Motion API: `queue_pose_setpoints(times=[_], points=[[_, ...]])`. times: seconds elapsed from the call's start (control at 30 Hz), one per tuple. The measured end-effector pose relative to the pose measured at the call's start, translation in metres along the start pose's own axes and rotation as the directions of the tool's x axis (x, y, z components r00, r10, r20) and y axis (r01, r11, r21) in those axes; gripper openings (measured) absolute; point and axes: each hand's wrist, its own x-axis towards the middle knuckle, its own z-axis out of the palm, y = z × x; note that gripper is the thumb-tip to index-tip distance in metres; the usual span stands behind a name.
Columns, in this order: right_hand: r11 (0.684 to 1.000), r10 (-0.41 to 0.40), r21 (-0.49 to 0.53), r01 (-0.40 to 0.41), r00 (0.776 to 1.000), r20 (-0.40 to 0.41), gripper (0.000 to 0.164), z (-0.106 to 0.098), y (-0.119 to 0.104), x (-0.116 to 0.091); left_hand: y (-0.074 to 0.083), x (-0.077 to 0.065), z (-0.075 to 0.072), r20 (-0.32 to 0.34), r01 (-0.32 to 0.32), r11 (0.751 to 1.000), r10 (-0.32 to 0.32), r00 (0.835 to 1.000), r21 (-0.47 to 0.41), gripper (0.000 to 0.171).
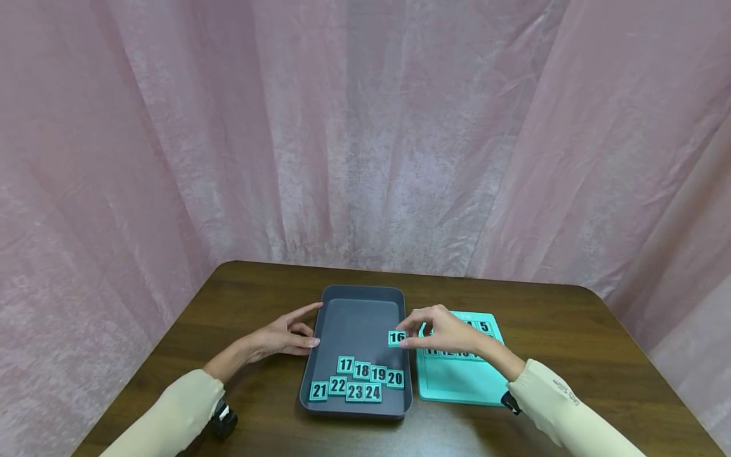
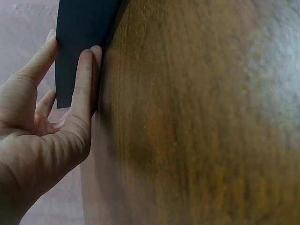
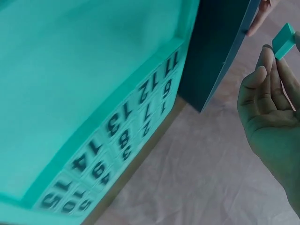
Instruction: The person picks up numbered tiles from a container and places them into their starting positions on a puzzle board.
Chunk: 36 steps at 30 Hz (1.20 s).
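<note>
My right hand (image 1: 444, 330) pinches a turquoise tile (image 1: 395, 339) marked 16 between thumb and fingers, over the right side of a dark grey tray (image 1: 360, 320). In the right wrist view the tile (image 3: 283, 41) shows edge-on at the fingertips. My left hand (image 1: 278, 336) touches the tray's left edge, fingertips and thumb against its outer wall (image 2: 77, 70). Inside the tray lie several tiles: 17 to 20 in an uneven row, and 21 to 24 (image 1: 355, 391) in front of them.
Right of the tray lies a turquoise board (image 1: 457, 382) with a raised border. Numbered tiles up to 15 (image 3: 55, 194) fill its far rows, partly covered by my right hand in the head view. The brown wooden table (image 1: 257, 406) ends at a pink curtain (image 1: 377, 146).
</note>
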Motion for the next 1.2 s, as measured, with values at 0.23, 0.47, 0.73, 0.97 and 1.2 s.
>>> queue_pose_setpoints(times=[0.23, 0.47, 0.73, 0.97, 1.2], points=[[1.000, -0.007, 0.000, 0.007, 1.000, -0.029, 0.025, -0.006, 0.008, -0.024, 0.001, 0.000, 0.000, -0.003, 0.012, 1.000, -0.012, 1.000, -0.005, 0.097], [0.999, 0.035, -0.018, -0.036, 0.998, -0.061, 0.024, -0.010, 0.015, -0.046, 0.000, 0.000, 0.000, -0.013, 0.014, 1.000, -0.014, 1.000, -0.004, 0.096], [0.998, 0.046, -0.028, -0.048, 0.997, -0.063, 0.025, -0.011, 0.025, -0.062, 0.000, 0.000, -0.001, 0.004, 0.004, 1.000, -0.004, 1.000, 0.006, 0.097], [0.998, -0.004, -0.068, 0.000, 0.998, -0.065, 0.025, -0.004, 0.032, -0.070, 0.000, 0.000, 0.000, -0.008, 0.005, 1.000, -0.005, 1.000, 0.010, 0.096], [0.987, -0.041, -0.155, 0.034, 0.998, -0.041, 0.026, 0.005, 0.039, -0.073, 0.000, 0.000, 0.000, -0.007, 0.011, 1.000, -0.011, 1.000, 0.005, 0.096]])
